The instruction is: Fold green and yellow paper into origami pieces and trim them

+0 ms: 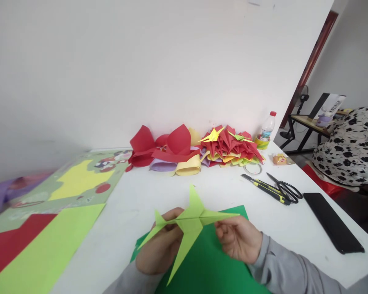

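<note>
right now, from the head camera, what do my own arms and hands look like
Both the left hand and the right hand are bare, with no gloves in sight. Each arm is in a long gray sleeve: the left sleeve shows only a short stretch, while the right sleeve shows more, wrinkled along its length. No print or marking shows on either.

Scissors (280, 183) and folded red paper (225, 143) mark a craft workspace.
</note>
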